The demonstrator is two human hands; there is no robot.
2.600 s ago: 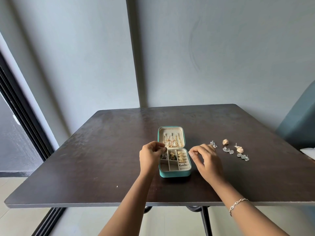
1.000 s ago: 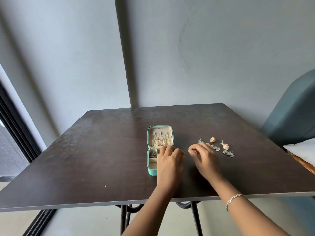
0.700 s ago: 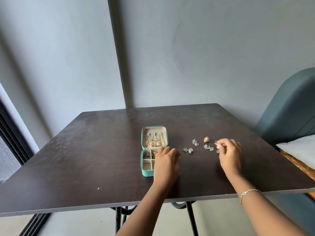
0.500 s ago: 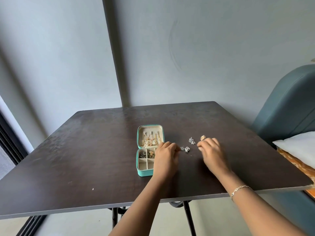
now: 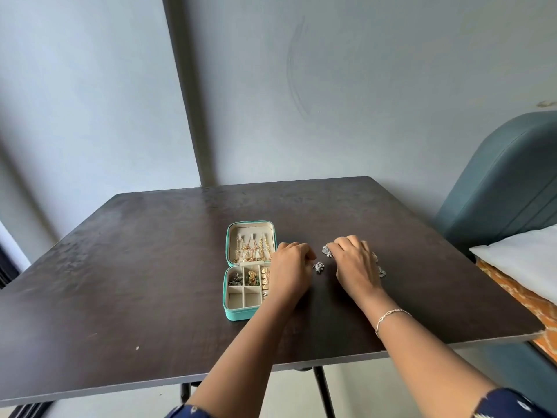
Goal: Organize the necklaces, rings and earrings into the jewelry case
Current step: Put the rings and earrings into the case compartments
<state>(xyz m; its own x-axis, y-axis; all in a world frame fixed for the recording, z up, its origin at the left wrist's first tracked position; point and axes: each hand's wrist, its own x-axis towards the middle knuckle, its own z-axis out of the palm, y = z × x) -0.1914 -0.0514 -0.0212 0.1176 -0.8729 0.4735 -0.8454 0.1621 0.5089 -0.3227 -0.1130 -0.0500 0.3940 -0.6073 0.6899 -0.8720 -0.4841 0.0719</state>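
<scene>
Counter edges: the dark counter [image 5: 120,282] has its near edge running under both of your forearms. Its right near corner stops just beside the bed [image 5: 530,300], and its far edge sits against the wall.
Open room: a broad stretch of bare surface lies left of the jewelry case [image 5: 238,313], with another band behind it towards the wall. Between your hands there is only a narrow gap.
Jewelry case: it lies open near the counter's middle. The lid [image 5: 251,232] is tipped back with the necklaces [image 5: 251,251] hanging in it. The tray's far compartments hold small earrings [image 5: 251,277], and the rings [image 5: 265,274] sit in the right column.
Left hand: your left hand [image 5: 291,268] lies knuckles up over the tray's right edge. Its fingers are curled under, so you cannot tell whether they hold anything.
Right hand: your right hand [image 5: 355,267] is palm down, its fingers bent towards a silver earring [image 5: 326,251] at their tips. You cannot tell if they grip it.
Loose pieces: another silver earring [image 5: 318,267] lies on the counter between your hands. More silver pieces [image 5: 381,271] show just beside the right hand's outer edge.
Wrist: a thin chain bracelet [image 5: 391,314] circles your right wrist.
Right side: a white pillow [image 5: 524,254] and a teal headboard [image 5: 506,182] stand beyond the counter's right edge.
</scene>
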